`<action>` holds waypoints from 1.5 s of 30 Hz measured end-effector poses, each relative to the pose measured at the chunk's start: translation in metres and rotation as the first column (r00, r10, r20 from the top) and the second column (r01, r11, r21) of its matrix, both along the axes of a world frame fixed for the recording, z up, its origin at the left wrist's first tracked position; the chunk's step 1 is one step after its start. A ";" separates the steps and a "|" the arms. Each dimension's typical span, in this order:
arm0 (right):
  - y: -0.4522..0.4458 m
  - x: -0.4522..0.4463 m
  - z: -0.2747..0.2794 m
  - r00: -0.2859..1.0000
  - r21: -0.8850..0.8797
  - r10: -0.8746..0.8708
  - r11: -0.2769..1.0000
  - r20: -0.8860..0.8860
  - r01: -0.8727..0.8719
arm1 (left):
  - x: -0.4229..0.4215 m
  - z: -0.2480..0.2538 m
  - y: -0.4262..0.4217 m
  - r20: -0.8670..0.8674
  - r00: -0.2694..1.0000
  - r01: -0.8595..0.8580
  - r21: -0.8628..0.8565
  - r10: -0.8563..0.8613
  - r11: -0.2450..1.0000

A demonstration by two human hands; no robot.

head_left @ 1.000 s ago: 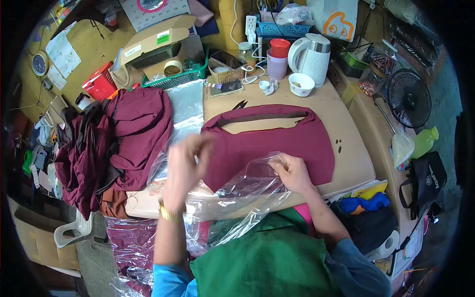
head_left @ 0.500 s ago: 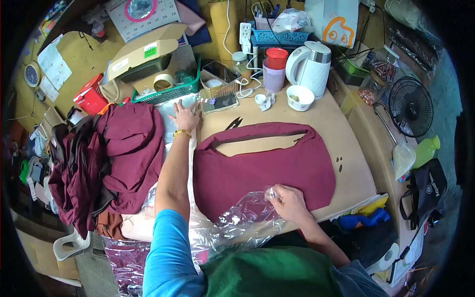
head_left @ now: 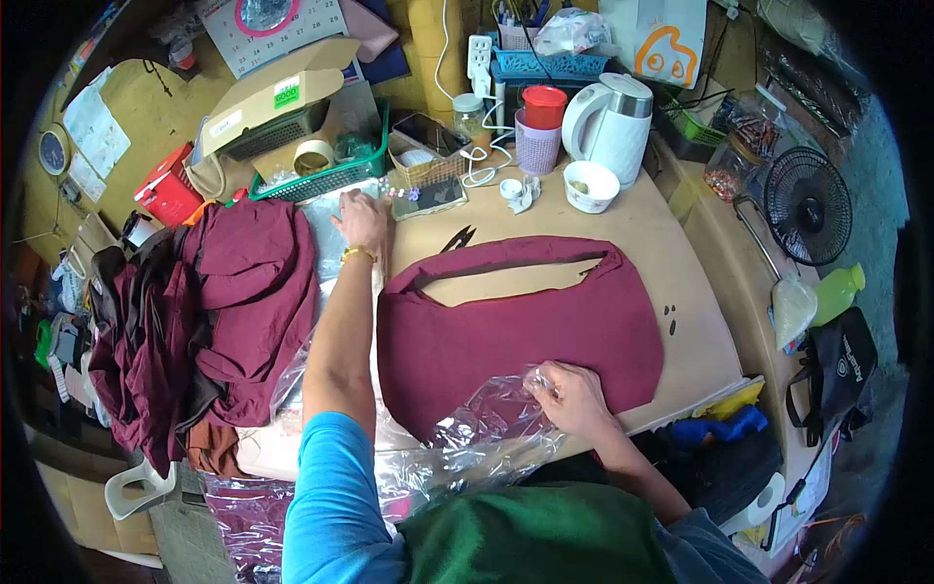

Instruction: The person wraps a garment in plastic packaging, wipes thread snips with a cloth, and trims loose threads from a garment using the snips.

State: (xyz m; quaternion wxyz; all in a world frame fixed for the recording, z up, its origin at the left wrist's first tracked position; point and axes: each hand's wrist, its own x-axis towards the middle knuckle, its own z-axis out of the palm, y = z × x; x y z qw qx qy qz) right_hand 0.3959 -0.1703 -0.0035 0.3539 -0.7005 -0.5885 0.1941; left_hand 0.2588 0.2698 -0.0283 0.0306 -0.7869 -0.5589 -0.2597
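A maroon shoulder bag (head_left: 520, 341) lies flat on the brown-covered table, its strap looping away from me. My right hand (head_left: 572, 397) pinches the edge of a clear plastic bag (head_left: 491, 414), which spreads crumpled over the shoulder bag's lower part and the table edge. Stretched out at the far left, my left hand (head_left: 362, 222) rests on a stack of clear plastic sleeves (head_left: 326, 219), fingers bent and thumb apart. Left of that arm, a heap of maroon fabric (head_left: 248, 302) with dark trim is piled up. Black thread snips (head_left: 458, 238) lie beyond the strap.
Along the back stand a green basket (head_left: 321, 180) with a cardboard box and tape, a wicker tray (head_left: 428, 170), a purple cup (head_left: 537, 141), a white kettle (head_left: 613, 127) and a white bowl (head_left: 591, 187). A black fan (head_left: 808, 206) is at the right.
My left hand's fingers, spread flat before, are now drawn in and bent on the plastic sleeves. My right hand stays nearly in place with the plastic bag. The view has shifted slightly.
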 end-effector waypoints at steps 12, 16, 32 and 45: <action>-0.002 -0.001 -0.005 1.000 0.071 -0.011 0.997 -0.006 0.012 | -0.211 0.112 -0.242 0.025 0.978 0.206 0.015 -0.207 0.978; -0.003 -0.002 -0.006 0.998 0.177 -0.024 0.984 0.063 0.013 | -0.345 0.055 -0.340 -0.023 0.984 -0.179 -0.032 0.178 0.983; -0.009 -0.066 0.050 0.789 0.323 0.287 0.939 -0.544 -0.119 | -0.109 0.132 -0.374 0.285 0.715 0.684 -0.095 -0.639 0.723; -0.019 0.052 0.014 0.619 0.336 -0.094 0.771 -0.780 0.541 | -0.106 0.086 -0.368 0.580 0.787 0.562 -0.537 -0.209 0.629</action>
